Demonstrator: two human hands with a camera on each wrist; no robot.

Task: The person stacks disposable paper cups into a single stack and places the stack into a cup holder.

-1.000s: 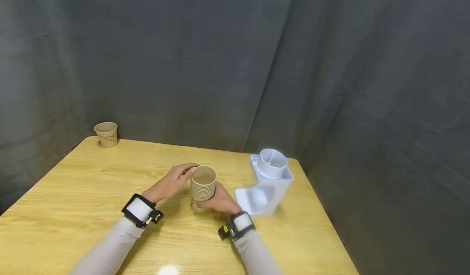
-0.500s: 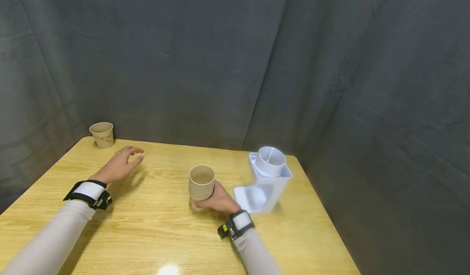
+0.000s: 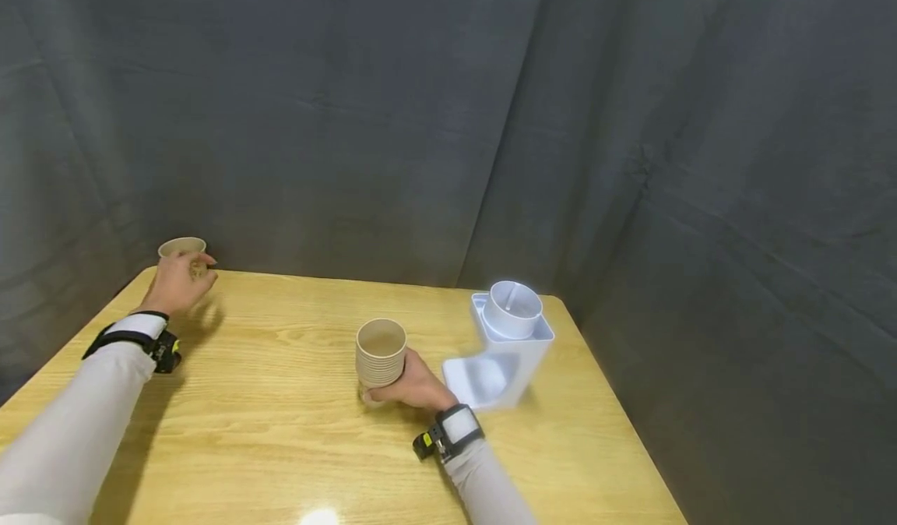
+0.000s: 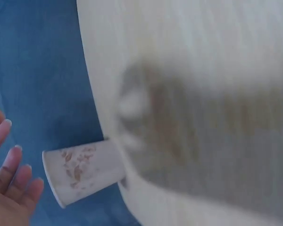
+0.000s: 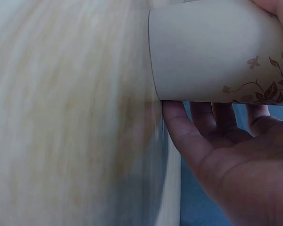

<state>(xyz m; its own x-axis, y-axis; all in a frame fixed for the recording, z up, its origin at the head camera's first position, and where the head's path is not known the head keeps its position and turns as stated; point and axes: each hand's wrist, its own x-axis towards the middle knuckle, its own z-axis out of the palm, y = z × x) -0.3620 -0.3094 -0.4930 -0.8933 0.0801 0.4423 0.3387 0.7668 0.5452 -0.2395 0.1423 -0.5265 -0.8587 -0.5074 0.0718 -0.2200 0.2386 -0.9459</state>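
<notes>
At the far left corner of the table, a single beige paper cup [image 3: 182, 246] with a brown leaf print stands upright. My left hand [image 3: 175, 285] overlaps it in the head view. In the left wrist view, the fingers of that hand [image 4: 12, 195] are spread and relaxed, a small gap from the cup's rim [image 4: 51, 176]. Near the table's middle stands an upright stack of paper cups [image 3: 381, 363], gripped low down by my right hand [image 3: 418, 385]. The right wrist view shows the lowest cup [image 5: 212, 56] with its base at the tabletop and fingers along its side.
A white plastic dispenser-like stand [image 3: 515, 354] with a round cylinder [image 3: 514, 311] on top is just right of my right hand. The wooden table [image 3: 280, 431] ends at a dark grey curtain [image 3: 336, 159] behind and at the right.
My left hand has left the stack of paper cups and moved far left to the single cup. The right hand keeps its grip on the stack, which stays in place.
</notes>
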